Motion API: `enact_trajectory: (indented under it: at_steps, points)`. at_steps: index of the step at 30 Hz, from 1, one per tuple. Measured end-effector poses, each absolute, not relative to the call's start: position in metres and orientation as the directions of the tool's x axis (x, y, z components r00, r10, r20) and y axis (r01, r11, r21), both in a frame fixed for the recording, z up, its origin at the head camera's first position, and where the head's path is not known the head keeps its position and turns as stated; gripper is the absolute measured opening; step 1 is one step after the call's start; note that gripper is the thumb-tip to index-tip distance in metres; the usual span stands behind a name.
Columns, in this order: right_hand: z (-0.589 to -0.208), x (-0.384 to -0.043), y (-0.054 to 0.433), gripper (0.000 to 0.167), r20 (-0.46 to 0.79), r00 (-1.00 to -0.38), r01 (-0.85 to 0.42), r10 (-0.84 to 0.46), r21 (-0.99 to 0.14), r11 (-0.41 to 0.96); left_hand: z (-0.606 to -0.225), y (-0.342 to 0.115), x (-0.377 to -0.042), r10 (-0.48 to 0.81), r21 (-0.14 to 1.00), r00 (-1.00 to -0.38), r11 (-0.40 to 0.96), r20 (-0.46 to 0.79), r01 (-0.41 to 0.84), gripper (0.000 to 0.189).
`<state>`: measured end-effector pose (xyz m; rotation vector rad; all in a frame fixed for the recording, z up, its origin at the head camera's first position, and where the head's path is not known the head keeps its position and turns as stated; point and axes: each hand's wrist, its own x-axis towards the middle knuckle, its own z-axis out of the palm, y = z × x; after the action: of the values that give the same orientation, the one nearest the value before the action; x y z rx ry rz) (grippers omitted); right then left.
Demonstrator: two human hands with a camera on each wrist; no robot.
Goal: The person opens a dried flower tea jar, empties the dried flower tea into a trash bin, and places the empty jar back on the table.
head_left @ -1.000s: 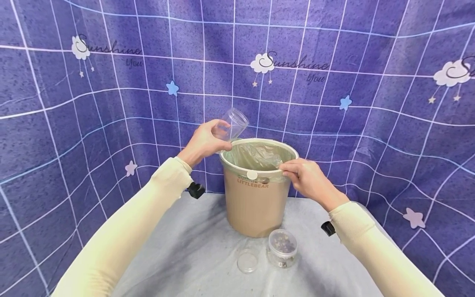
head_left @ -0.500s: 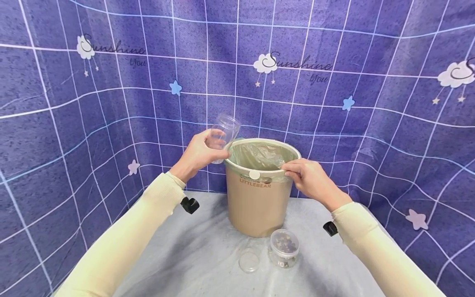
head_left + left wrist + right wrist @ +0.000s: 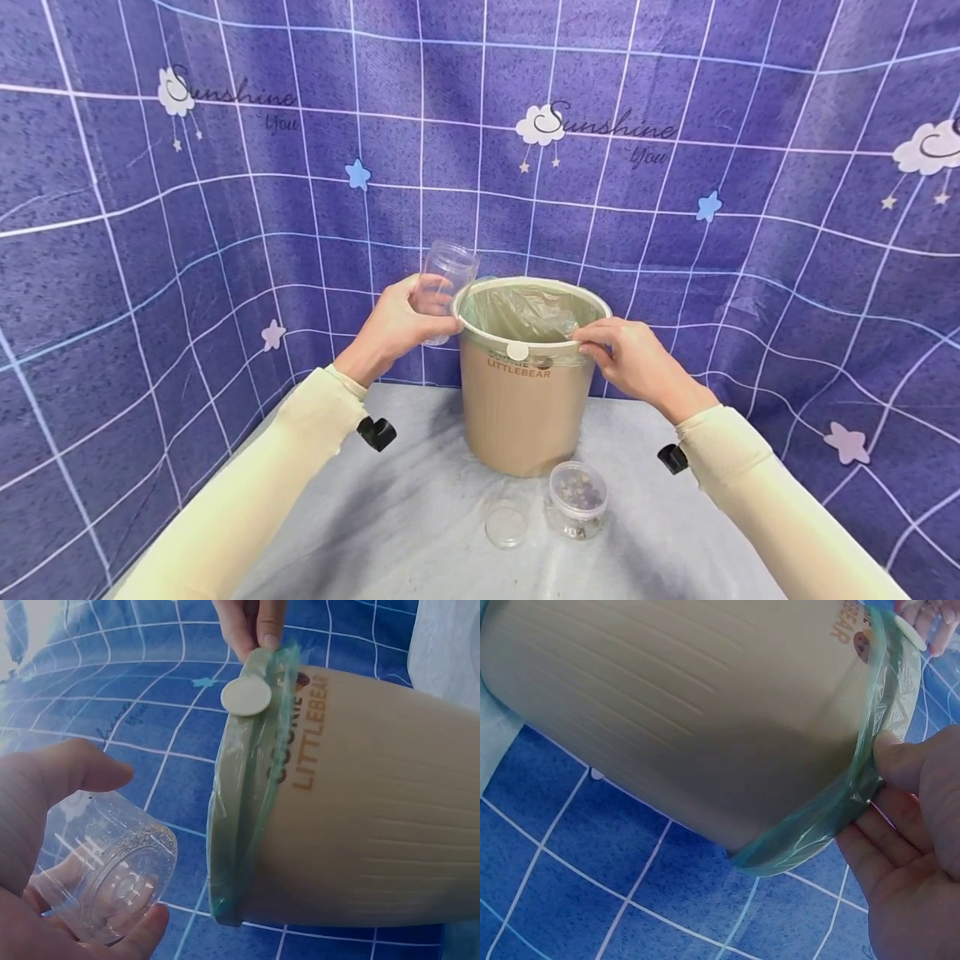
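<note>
My left hand grips a clear plastic jar beside the left rim of a beige trash can. The jar leans slightly, mouth up, and a few small specks show near its base in the left wrist view. My right hand pinches the can's rim at the right, thumb outside over the green trash bag that lines it. In front of the can stand a lidded clear jar with small dark and pale pieces inside and a clear round lid lying flat.
A grey cloth-like surface lies under the can and jars. Blue curtain with white grid lines, stars and clouds hangs close behind and at both sides. Black wrist cameras sit at both cuffs.
My left hand has lowered the clear jar to the left, from tipped over the can's rim to nearly upright beside it. My right hand stays on the rim.
</note>
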<state>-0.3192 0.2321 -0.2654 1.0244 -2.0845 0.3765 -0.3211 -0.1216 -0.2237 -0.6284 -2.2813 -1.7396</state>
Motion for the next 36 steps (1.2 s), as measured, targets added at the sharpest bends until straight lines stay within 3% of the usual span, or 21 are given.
enact_trajectory:
  at_steps: [6,13,36]
  points:
    - [-0.265,-0.32,0.233,0.02,0.752,-0.389,-0.764,-0.532,0.059,0.642,-0.237,-0.124,-0.312,0.227,0.873,-0.887,0.197,0.403,0.447,0.07]
    - [-0.266,-0.319,0.234,0.021,0.735,-0.444,-0.754,-0.513,0.003,0.657,-0.255,-0.126,-0.302,0.27,0.87,-0.869,0.164,0.414,0.465,0.07]
    - [-0.267,-0.319,0.233,0.023,0.741,-0.434,-0.767,-0.512,-0.005,0.642,-0.312,-0.122,-0.275,0.302,0.895,-0.89,0.186,0.34,0.405,0.069]
